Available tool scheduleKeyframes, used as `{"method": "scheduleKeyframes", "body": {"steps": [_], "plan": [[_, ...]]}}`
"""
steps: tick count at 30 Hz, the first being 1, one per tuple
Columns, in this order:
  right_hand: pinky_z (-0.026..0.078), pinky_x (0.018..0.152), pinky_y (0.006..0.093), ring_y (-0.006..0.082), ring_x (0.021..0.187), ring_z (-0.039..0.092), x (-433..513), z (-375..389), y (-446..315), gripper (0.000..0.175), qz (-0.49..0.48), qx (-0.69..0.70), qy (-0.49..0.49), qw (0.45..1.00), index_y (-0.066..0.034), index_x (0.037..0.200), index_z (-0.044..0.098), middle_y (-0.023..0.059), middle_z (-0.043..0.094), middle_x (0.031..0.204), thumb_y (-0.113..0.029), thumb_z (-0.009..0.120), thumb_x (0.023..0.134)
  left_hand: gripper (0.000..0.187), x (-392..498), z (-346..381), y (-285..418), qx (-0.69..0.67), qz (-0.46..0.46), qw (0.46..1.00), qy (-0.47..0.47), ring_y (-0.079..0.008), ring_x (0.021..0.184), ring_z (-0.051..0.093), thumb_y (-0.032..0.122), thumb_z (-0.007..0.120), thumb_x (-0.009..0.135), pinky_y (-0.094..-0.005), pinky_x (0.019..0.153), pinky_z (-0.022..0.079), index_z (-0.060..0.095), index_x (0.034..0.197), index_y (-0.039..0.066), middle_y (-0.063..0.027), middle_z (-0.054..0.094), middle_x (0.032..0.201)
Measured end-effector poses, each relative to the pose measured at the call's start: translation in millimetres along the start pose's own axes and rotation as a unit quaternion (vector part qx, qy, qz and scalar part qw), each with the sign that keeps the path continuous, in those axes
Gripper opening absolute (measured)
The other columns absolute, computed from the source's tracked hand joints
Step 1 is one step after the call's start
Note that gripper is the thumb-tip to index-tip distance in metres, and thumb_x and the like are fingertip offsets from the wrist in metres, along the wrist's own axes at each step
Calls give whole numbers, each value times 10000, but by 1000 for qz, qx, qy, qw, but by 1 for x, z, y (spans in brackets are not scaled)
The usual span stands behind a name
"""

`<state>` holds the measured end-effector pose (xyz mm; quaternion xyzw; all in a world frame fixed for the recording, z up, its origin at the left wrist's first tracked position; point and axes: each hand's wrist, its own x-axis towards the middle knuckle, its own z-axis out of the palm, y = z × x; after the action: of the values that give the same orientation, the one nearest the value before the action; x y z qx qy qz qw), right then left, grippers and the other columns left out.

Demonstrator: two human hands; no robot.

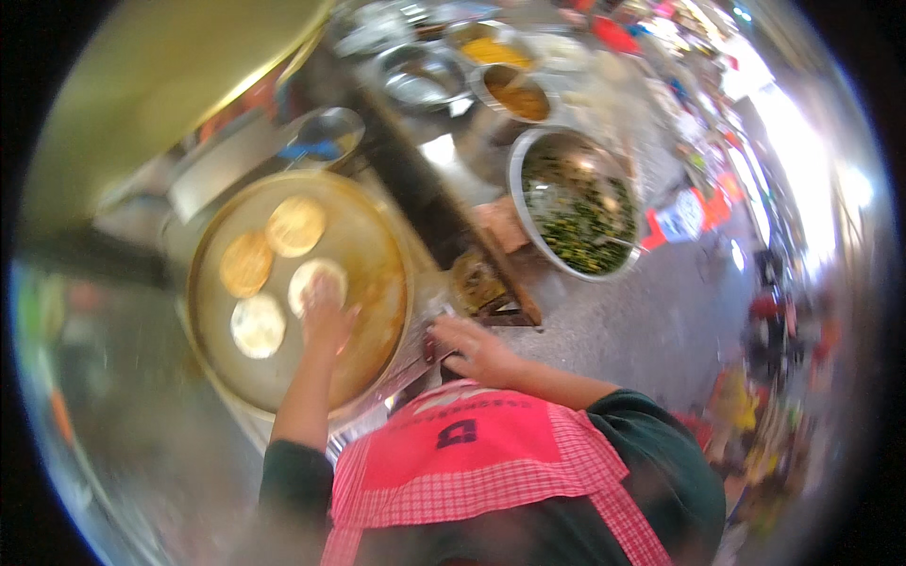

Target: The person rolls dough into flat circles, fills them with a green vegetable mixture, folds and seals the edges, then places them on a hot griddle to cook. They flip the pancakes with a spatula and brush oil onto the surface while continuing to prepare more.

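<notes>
My left hand lies palm down over a pale round flatbread on a large round griddle; the thumb is spread and the fingertips are blurred. Two browned flatbreads sit farther up the griddle, one at the left and one at the top. A paler flatbread is left of my hand. Just right of the griddle's rim, my right hand reaches its fingers toward a small dark red object. Blur hides whether it grips that object.
A metal basin of chopped greens stands right of the griddle. Beyond it are a bowl of orange-brown filling and a bowl of yellow food. A pan adjoins the griddle's far side. A large lid-like surface looms upper left.
</notes>
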<state>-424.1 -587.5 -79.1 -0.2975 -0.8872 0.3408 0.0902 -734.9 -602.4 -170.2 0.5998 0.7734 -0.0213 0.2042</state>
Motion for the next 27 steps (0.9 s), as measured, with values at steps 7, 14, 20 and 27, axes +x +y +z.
{"method": "scheduleKeyframes", "body": {"steps": [7,14,20,27], "plan": [[388,1087,444,378,1328,429,-49,-16,5,544,27,2,59,998,-73,1397,455,190,436,1451,-257,632,917,525,-16,0,9,-134,107,977,129,-364,1324,397,309,534,956,-472,1104,300,467,1369,-8,-243,460,1386],[407,1077,430,352,1313,455,-157,-34,73,524,203,13,66,977,-117,1409,451,171,449,1448,-326,578,945,403,-91,37,123,-410,258,875,-7,-306,876,689,348,486,983,-403,754,517,668,1065,-1,-181,697,966],[412,1069,422,342,1298,477,-287,-56,152,512,239,36,131,962,-121,1398,471,156,471,1440,-332,576,944,306,-94,24,312,-391,314,863,-54,-271,910,692,262,507,983,-365,794,525,686,1083,35,-127,716,997],[393,1083,424,360,1303,465,-465,-109,240,509,346,78,167,920,-126,1374,515,165,466,1445,-410,542,953,319,-95,19,518,-288,414,853,-132,-310,987,666,281,510,985,-375,854,512,676,1113,40,-150,703,1040]]}}
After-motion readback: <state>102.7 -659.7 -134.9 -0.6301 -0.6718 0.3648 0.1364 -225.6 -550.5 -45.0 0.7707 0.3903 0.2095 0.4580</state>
